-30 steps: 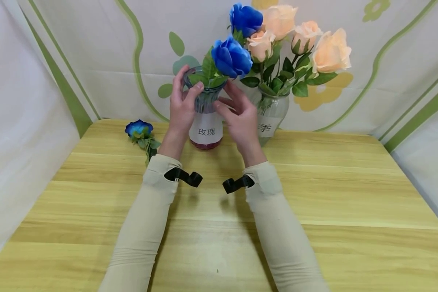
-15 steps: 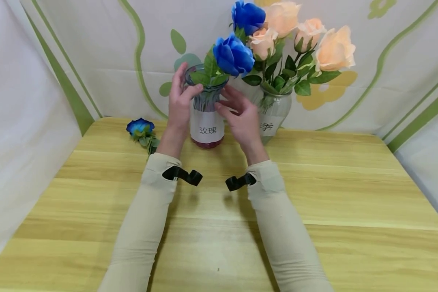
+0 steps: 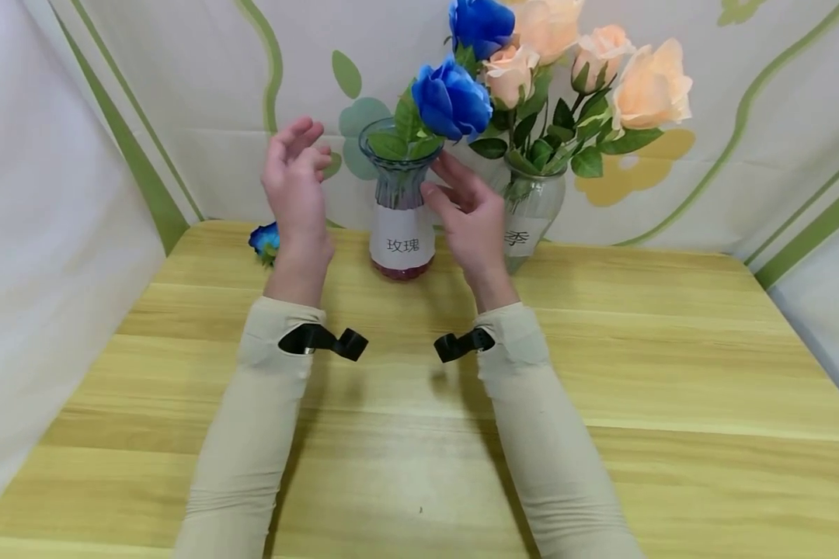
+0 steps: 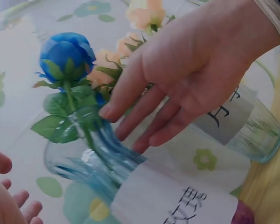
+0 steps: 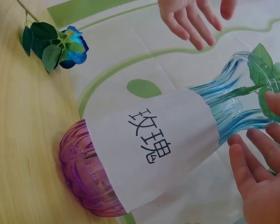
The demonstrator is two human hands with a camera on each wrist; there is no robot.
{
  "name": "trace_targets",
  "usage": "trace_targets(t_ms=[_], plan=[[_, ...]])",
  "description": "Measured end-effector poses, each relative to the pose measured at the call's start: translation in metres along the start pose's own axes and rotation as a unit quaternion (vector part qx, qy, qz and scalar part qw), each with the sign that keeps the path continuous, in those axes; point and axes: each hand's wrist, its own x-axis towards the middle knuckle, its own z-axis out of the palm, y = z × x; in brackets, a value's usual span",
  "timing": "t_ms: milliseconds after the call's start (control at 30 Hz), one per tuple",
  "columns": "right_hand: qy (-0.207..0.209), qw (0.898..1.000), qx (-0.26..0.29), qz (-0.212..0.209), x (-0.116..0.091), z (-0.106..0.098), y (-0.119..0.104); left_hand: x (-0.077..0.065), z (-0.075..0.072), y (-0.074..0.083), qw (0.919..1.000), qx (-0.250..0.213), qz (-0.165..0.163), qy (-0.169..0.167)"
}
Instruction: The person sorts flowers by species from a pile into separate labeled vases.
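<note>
A blue-and-purple glass vase (image 3: 402, 186) with a white paper label stands upright at the back of the table. From its mouth leans a blue rose (image 3: 452, 97) with green leaves. My right hand (image 3: 474, 221) is at the right side of the vase neck, thumb and fingers loosely extended right at the glass. To the left, my left hand (image 3: 296, 190) is raised in the air, apart from the vase, with its fingers loosely bent and nothing in them. Beneath it lies another blue rose (image 5: 73, 49) on the table, mostly hidden by the left hand and wrist in the head view.
Close on the right stands a clear glass vase (image 3: 541, 206) with a label, holding several peach roses (image 3: 652, 87). A second upright blue rose (image 3: 481, 27) rises behind. A patterned cloth (image 3: 210, 93) hangs behind the wooden table (image 3: 671, 349).
My left hand has let go of the labelled vase and moved left, over the lying blue rose. My right hand stays by the vase neck.
</note>
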Motion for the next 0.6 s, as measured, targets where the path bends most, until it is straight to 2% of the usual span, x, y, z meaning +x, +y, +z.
trace_targets(t_ms=[200, 433, 533, 600], plan=[[0.007, 1.0, 0.008, 0.004, -0.001, 0.0, -0.001, -0.002, -0.023, 0.012, 0.999, 0.027, -0.037, -0.003], [0.011, 0.999, 0.039, 0.018, 0.0, -0.003, -0.002, -0.003, -0.055, 0.011, 0.9946, 0.071, -0.073, -0.022], [0.009, 0.999, 0.045, 0.02, 0.0, -0.003, -0.002, -0.002, -0.073, 0.011, 0.9892, 0.105, -0.096, -0.037], [0.007, 0.999, 0.044, 0.021, 0.0, -0.002, -0.003, 0.0, -0.085, 0.011, 0.9818, 0.137, -0.116, -0.063]])
